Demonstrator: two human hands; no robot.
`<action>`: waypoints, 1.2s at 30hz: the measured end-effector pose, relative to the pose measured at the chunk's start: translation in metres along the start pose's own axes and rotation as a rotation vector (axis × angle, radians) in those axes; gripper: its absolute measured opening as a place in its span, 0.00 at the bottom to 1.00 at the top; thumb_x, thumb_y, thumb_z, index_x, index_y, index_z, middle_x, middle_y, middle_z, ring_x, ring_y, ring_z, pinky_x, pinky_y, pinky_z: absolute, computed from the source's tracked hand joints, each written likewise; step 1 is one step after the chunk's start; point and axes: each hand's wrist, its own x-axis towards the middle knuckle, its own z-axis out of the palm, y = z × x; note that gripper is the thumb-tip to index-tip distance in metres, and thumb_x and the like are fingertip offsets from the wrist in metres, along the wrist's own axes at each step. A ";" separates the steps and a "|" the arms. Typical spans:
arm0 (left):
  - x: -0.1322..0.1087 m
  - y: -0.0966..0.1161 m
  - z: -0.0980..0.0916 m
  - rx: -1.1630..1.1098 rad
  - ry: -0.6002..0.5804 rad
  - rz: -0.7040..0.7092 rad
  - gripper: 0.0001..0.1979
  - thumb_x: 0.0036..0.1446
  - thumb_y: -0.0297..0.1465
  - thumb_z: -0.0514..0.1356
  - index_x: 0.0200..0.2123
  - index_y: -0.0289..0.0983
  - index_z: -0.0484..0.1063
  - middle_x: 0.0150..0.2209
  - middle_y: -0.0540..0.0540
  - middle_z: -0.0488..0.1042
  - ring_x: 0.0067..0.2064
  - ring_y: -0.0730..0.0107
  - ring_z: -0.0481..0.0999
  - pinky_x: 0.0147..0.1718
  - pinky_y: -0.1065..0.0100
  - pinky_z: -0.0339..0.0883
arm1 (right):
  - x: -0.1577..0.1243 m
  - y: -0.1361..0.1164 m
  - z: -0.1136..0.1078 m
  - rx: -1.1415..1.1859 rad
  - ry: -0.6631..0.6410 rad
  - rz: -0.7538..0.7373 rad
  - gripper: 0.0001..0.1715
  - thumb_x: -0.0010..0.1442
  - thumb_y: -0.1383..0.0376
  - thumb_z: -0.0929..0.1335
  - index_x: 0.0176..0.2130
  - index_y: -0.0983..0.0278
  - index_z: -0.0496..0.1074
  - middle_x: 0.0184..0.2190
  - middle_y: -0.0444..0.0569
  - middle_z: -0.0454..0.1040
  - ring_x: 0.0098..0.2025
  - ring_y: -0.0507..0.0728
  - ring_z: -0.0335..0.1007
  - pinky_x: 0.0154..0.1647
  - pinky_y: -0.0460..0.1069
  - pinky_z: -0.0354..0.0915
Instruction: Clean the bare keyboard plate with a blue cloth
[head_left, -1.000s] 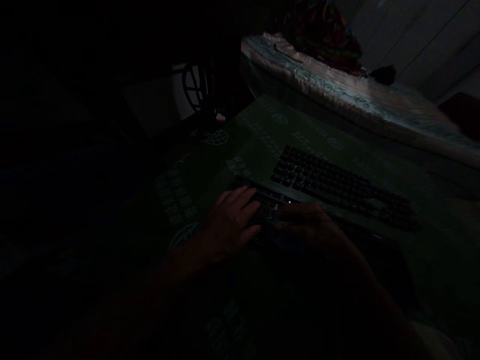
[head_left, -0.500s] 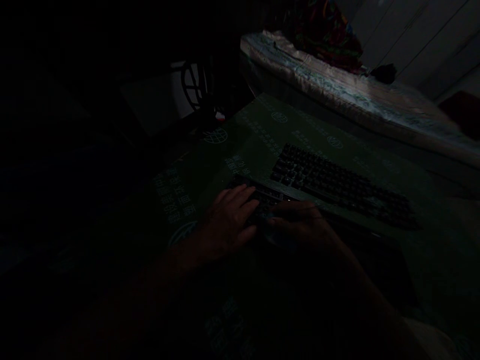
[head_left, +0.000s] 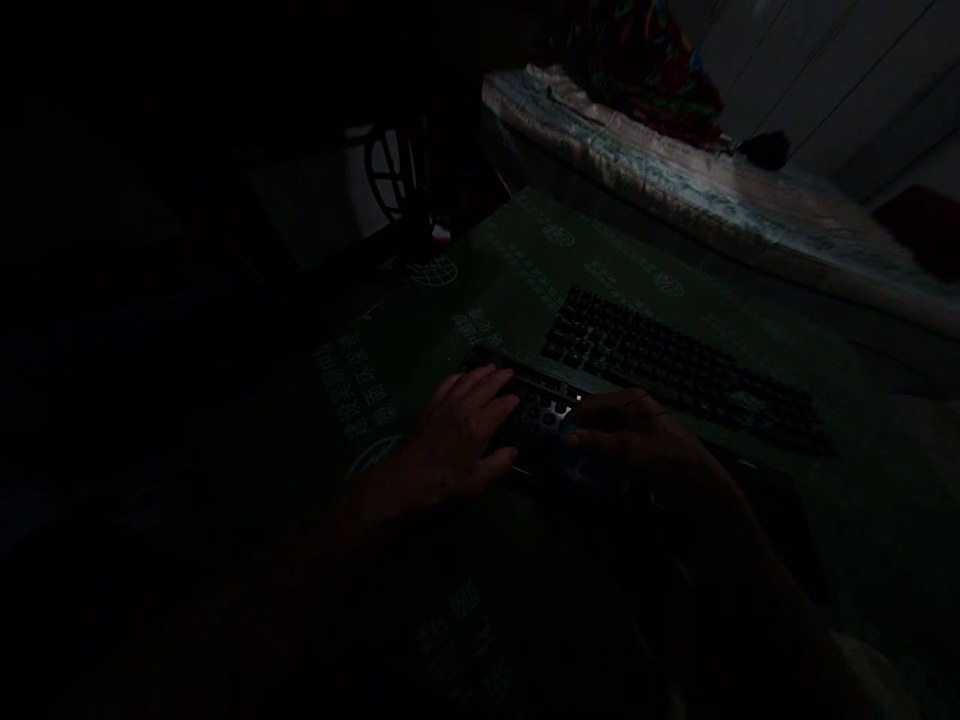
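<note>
The view is very dark. My left hand (head_left: 461, 430) lies spread over the left end of a dark keyboard base (head_left: 531, 415), its fingertips resting on it. Farther right on the same base, my right hand (head_left: 637, 435) is closed, with thumb and fingers pressed together. A small bluish patch shows at its fingertips, too dim to name. Between the hands, part of the base shows rows of round shapes and a pale, shiny spot. Behind it lies a black keyboard panel with rows of keys (head_left: 675, 365), apart from both hands.
Green sheeting printed with pale lettering and globe marks (head_left: 517, 240) covers the table. Behind stands a bed-like surface with pale bedding (head_left: 637, 160) and a dark red patterned cloth (head_left: 660, 90). A round, spoked wheel-like frame (head_left: 382, 175) is at the back left.
My right hand has moved to the right along the keyboard base, uncovering more of its lit middle. My left hand stays at the left end.
</note>
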 end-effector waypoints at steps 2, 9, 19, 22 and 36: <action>-0.001 0.000 0.000 -0.002 -0.002 -0.003 0.23 0.55 0.35 0.57 0.53 0.33 0.64 0.62 0.34 0.58 0.63 0.48 0.54 0.57 0.46 0.52 | -0.006 -0.007 -0.008 -0.028 0.074 -0.007 0.14 0.44 0.59 0.75 0.29 0.67 0.77 0.23 0.46 0.75 0.25 0.53 0.69 0.24 0.45 0.63; -0.002 -0.002 0.005 0.003 0.022 0.013 0.23 0.55 0.35 0.56 0.54 0.34 0.64 0.62 0.34 0.57 0.63 0.48 0.53 0.58 0.45 0.50 | -0.002 -0.014 -0.008 -0.164 0.046 -0.164 0.13 0.46 0.59 0.74 0.30 0.66 0.78 0.27 0.47 0.76 0.29 0.54 0.71 0.27 0.45 0.65; 0.001 -0.004 0.006 0.019 0.031 0.036 0.21 0.55 0.35 0.56 0.52 0.35 0.64 0.62 0.35 0.58 0.63 0.51 0.55 0.57 0.48 0.51 | 0.005 0.003 0.029 -0.107 -0.047 -0.195 0.07 0.49 0.63 0.71 0.30 0.65 0.76 0.27 0.45 0.75 0.30 0.53 0.70 0.29 0.46 0.64; 0.001 0.000 0.003 0.018 0.024 0.019 0.22 0.55 0.36 0.56 0.52 0.34 0.64 0.61 0.34 0.59 0.63 0.51 0.56 0.57 0.48 0.52 | -0.009 0.006 0.024 -0.129 -0.033 -0.160 0.08 0.49 0.63 0.72 0.29 0.66 0.76 0.26 0.45 0.75 0.29 0.53 0.69 0.28 0.46 0.63; 0.001 -0.001 0.003 0.025 0.028 0.010 0.21 0.55 0.35 0.56 0.51 0.35 0.66 0.61 0.35 0.60 0.62 0.50 0.57 0.57 0.48 0.53 | -0.016 0.022 0.032 -0.085 0.158 -0.221 0.08 0.49 0.61 0.72 0.28 0.64 0.76 0.25 0.46 0.76 0.27 0.54 0.71 0.25 0.46 0.65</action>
